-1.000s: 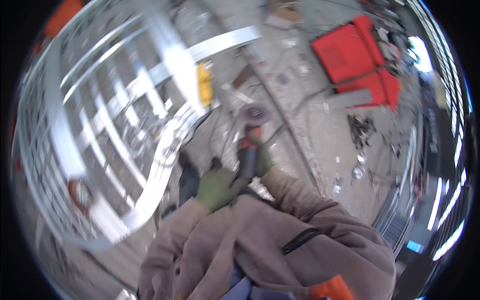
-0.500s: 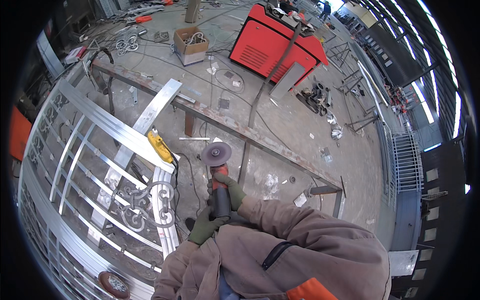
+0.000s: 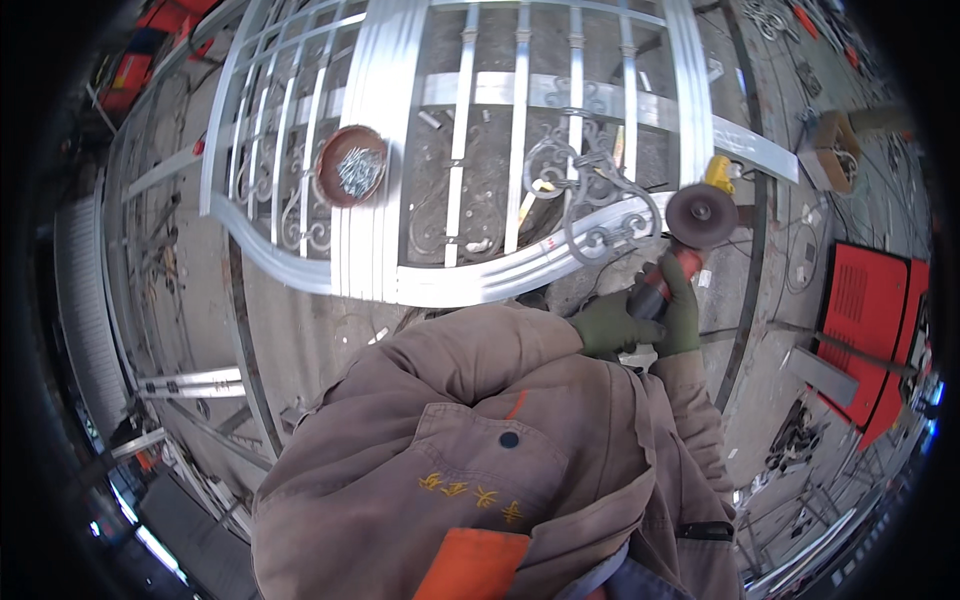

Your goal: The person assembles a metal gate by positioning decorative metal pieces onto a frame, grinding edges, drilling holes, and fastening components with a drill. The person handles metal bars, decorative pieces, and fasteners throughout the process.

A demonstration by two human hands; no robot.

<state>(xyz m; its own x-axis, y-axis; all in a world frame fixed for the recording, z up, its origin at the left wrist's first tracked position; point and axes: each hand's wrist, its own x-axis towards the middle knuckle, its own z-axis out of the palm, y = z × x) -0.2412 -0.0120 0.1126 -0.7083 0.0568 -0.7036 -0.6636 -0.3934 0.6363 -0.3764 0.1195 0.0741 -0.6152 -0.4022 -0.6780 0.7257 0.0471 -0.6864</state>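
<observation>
An angle grinder with a red and black body and a broad dark disc is held in both green-gloved hands. My left hand is closed round its rear end. Further forward, my right hand wraps the body near the red part. The disc points away from me, by the right end of a silvery metal gate frame; whether it touches cannot be made out. Grey scrollwork lies on the frame left of the disc. Partly behind the disc shows a yellow corded device.
A brown bowl of small screws or nails sits on the frame. Rusty steel beams run beside and under it. At the right stand a red machine cabinet and a cardboard box. Cables and scraps litter the floor.
My view has swung left, so the gate frame now spans the area ahead and the red cabinet sits at the far right. The grinder stays in both hands.
</observation>
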